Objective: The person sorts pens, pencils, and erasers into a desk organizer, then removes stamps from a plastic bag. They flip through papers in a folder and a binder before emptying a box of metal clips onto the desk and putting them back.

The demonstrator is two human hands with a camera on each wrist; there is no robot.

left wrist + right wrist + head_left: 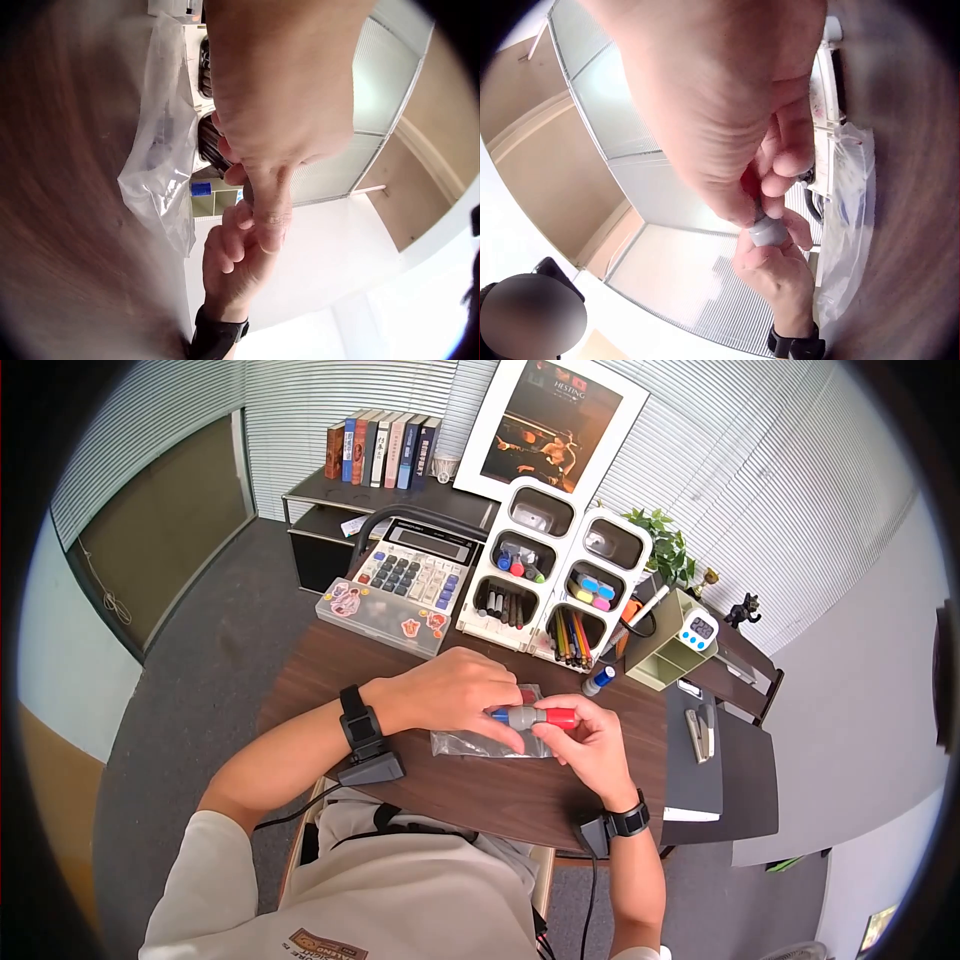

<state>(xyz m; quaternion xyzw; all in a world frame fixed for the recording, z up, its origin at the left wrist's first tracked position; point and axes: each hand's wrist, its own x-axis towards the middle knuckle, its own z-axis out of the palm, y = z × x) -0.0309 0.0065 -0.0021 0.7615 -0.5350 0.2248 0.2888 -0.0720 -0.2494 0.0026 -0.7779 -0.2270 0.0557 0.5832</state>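
Marker (pixel 524 717), red, grey, blue: pinched between fingers of left hand (pixel 460 692) and right hand (pixel 594 745); uneven pull could drop it onto worktop (pixel 642 740).

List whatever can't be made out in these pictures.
Head view: the blue tip of the red, grey and blue object, covered by the left hand.
Right wrist view: most of its red end, inside the right hand.
Left wrist view: most of that object, behind both hands.
Head view: finer lettering on the books, too small.
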